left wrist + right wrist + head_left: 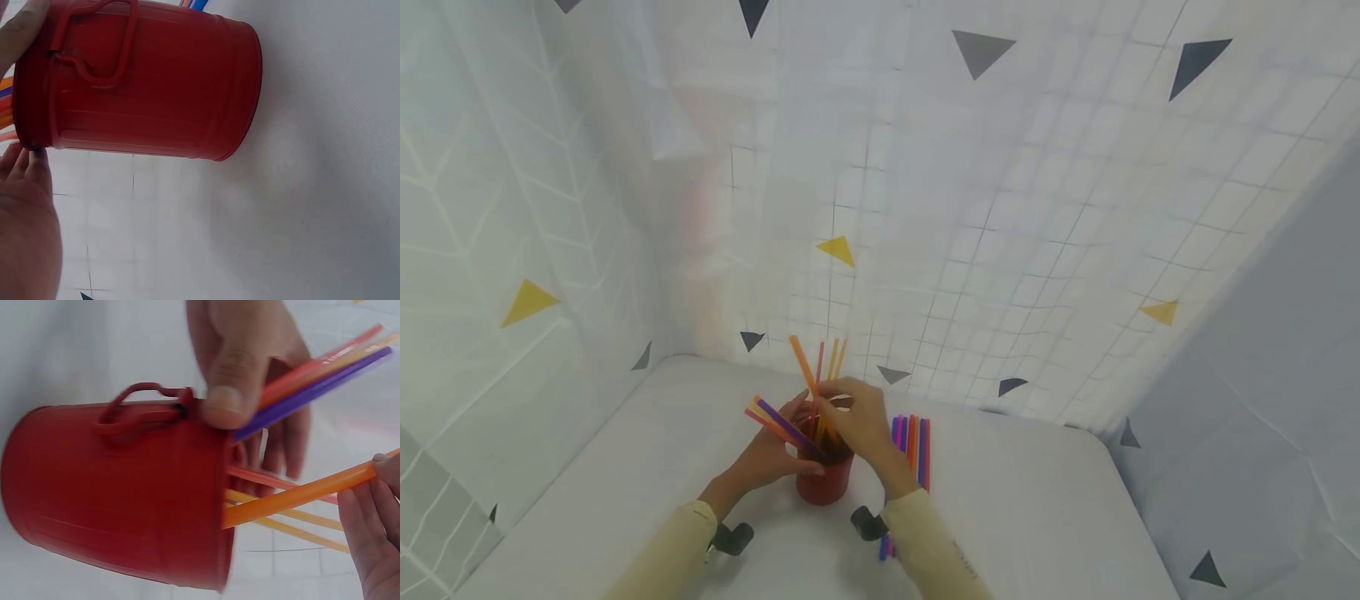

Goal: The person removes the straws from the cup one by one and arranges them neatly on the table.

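Observation:
A small red metal bucket with a wire side handle stands upright on the table, holding several coloured straws. My left hand grips its rim, thumb on the near side and fingers round the far side. Between thumb and fingers, my right hand pinches an orange straw, whose lower end is inside the bucket mouth. A purple straw leans out on the left with red and orange ones, beside the left thumb. Thinner red and yellow straws stand at the back. The straws' lower ends are hidden by the bucket.
Right of the bucket, a row of purple, pink, orange, blue and red straws lies on the white table, partly behind my right forearm. White patterned sheets enclose the table's back and sides. Each wrist carries a dark camera.

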